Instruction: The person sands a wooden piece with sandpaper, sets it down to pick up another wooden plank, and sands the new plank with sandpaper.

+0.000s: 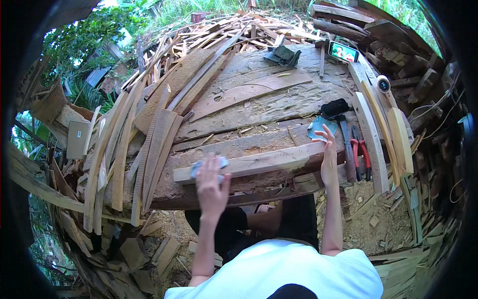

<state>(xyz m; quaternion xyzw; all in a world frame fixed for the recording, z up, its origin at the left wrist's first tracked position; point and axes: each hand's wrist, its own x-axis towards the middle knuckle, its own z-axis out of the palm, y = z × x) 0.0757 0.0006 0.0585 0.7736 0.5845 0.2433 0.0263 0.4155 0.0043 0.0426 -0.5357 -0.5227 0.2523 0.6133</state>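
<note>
A long squared wooden beam (261,161) lies along the near edge of a rough plank table. My left hand (213,183), slightly blurred, presses a light-blue sheet, perhaps sandpaper or cloth (198,170), flat on the beam's left end. At the other end, my right hand (328,157) rests its edge against the beam, fingers extended and holding nothing. Just behind that hand lies another light-blue piece (319,127). Pliers with red handles (360,153) and a flat tool with a dark red handle (348,149) lie to its right, below a black object (334,108).
Long wood strips (123,149) overlap the table's left side. Several timbers (369,142) line its right side, near a lit phone (343,51) and a round-faced device (383,84). A dark cloth item (282,56) lies at the back, before a scrap-wood heap (224,28).
</note>
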